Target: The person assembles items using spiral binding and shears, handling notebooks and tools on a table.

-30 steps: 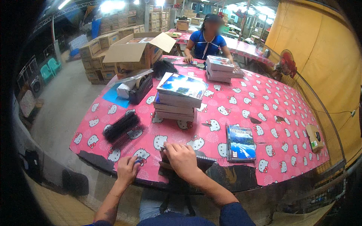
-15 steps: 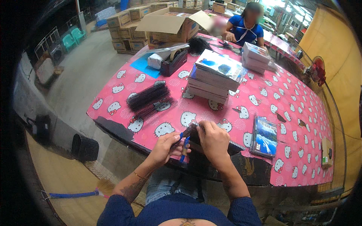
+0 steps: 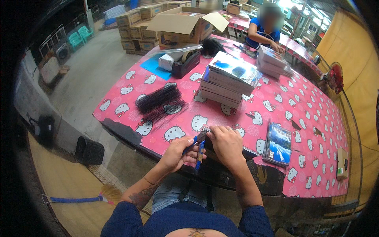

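Note:
Blue-handled pliers (image 3: 201, 152) are in my left hand (image 3: 177, 153), their handles apart and their dark jaws at the end of a coil. My right hand (image 3: 226, 143) grips a spiral-bound book (image 3: 211, 149) at the table's near edge, thumb and fingers closed by the jaws. Most of this book is hidden under the hand; a bit of its coil shows right of the wrist. A finished-looking spiral-bound book (image 3: 278, 143) with a blue and green cover lies to the right. Loose black plastic coils (image 3: 158, 99) lie to the left.
Beyond my hands stands a tall stack of books (image 3: 225, 81). A tape dispenser (image 3: 186, 64) and an open carton (image 3: 177, 29) are at the far left. Across the pink table (image 3: 244, 122), a co-worker (image 3: 260, 33) handles another book stack (image 3: 270, 61). A fan (image 3: 335, 77) stands right.
My left hand and the pliers have shifted slightly right and up toward the coil end. The co-worker's arm has moved onto the far book stack. My view has shifted slightly.

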### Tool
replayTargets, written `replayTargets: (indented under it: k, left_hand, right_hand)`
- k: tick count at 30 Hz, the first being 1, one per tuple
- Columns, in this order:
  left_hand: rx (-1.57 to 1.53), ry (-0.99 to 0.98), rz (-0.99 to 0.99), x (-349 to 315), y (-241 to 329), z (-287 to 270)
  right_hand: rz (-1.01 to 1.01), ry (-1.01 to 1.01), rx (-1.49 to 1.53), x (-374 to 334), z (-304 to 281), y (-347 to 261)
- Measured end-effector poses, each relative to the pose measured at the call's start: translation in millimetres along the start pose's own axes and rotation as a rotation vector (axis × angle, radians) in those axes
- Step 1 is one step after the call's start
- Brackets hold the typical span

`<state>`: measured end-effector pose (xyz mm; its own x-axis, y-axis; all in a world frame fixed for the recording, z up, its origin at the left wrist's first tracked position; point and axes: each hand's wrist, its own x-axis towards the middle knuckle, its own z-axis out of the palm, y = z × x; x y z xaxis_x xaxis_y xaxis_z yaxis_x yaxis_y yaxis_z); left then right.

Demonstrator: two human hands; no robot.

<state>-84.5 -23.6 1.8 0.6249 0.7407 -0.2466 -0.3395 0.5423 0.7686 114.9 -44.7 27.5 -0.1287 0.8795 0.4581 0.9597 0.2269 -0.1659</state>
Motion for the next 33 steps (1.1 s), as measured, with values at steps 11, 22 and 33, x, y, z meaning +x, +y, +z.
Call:
replayTargets:
  k: [11, 22, 33]
  left_hand:
    - [1.298, 0.096, 0.614, 3.1, 27.7, -4.1]
    - [1.505, 0.427, 0.775, 16.5, -13.0, -88.0]
    - [1.370, 0.390, 0.685, 24.6, -17.6, -98.6]
  right_hand:
    - [0.023, 0.027, -0.013, -6.5, -7.5, 0.8]
    - [0.630, 0.650, 0.429, -68.5, -162.0, 134.3]
    - [0.331, -0.119, -0.443, -91.5, -83.8, 234.7]
